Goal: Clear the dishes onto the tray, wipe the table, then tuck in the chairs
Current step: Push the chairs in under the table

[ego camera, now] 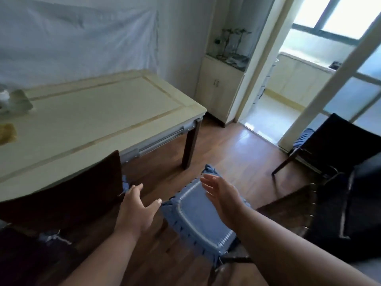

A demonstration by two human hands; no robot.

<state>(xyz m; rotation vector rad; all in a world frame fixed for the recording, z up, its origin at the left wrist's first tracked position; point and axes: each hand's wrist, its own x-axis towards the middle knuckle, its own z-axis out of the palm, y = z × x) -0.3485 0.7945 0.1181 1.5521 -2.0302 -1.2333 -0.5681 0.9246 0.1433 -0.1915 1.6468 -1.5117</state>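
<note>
While both hands, left (137, 211) and right (222, 195), hover with fingers apart and empty, the blue-cushioned chair (198, 215) stands near the counter (99, 112); probably stiff, moderately heavy, best gripped by its frame.

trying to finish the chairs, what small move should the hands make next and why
Probably bring both hands down onto the chair with the blue cushion and grip it. The left hand and right hand hover open above it, holding nothing, and it stands out on the floor, clear of the table.
</note>
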